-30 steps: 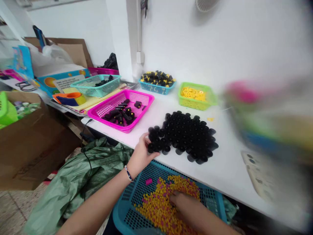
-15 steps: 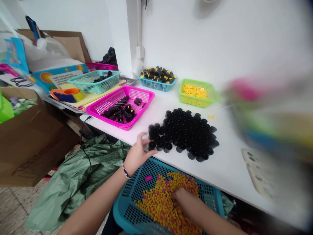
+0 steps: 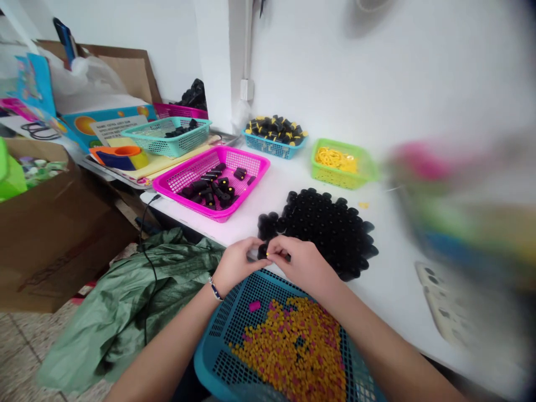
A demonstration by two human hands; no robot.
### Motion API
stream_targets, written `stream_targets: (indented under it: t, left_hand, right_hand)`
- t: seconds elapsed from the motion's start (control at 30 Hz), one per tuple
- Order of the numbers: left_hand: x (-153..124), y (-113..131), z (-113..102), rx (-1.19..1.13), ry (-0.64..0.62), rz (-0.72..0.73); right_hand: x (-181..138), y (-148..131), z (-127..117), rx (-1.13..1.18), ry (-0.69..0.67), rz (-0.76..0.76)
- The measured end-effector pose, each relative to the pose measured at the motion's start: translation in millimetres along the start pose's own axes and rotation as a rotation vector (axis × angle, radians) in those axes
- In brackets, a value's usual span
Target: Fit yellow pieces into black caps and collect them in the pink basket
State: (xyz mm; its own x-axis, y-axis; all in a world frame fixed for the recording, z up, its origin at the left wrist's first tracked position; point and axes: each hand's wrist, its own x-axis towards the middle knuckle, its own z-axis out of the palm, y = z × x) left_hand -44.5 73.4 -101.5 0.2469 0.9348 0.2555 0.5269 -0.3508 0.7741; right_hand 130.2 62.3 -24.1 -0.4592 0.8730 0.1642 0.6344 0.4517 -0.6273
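Observation:
My left hand (image 3: 237,265) and my right hand (image 3: 299,262) meet at the near edge of the white table (image 3: 393,290). Together they pinch one small black cylinder (image 3: 263,251), and a speck of yellow shows at my right fingertips. Right behind them stands a dense cluster of upright black cylinders (image 3: 324,229). Below my forearms sits a blue mesh basket (image 3: 226,346) filled with small yellow and pink pieces (image 3: 293,346).
A pink basket (image 3: 188,178) with black parts, a teal basket (image 3: 167,137), a blue basket (image 3: 274,146) of black-and-yellow parts and a green basket (image 3: 341,176) of yellow pieces line the table. Green plastic sheeting (image 3: 129,312) and a cardboard box (image 3: 50,234) lie left.
My right hand has left the yellow pieces in the blue basket and come up to my left hand, which lifted a black cylinder from the cluster's edge.

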Motion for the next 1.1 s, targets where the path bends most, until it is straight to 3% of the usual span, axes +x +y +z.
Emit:
stream_targets:
  t: [0.33, 0.83, 1.0, 1.1]
  left_hand:
    - [0.7, 1.2, -4.5, -0.007, -0.013, -0.008]
    - [1.2, -1.8, -4.1, -0.019, -0.020, -0.017]
    - [1.2, -3.4, -2.9, -0.036, -0.007, -0.012]
    - [1.5, -4.5, -2.9, -0.020, -0.012, -0.020]
  right_hand:
    - [39.0, 8.2, -2.2, -0.074, -0.170, -0.015]
    - [97.8, -11.9, -18.6, -0.211, -0.674, 0.296]
    - [115.8, -7.9, -14.7, -0.311, -0.740, 0.245]
    - [121.3, 0.4, -13.3, -0.255, -0.798, 0.264]
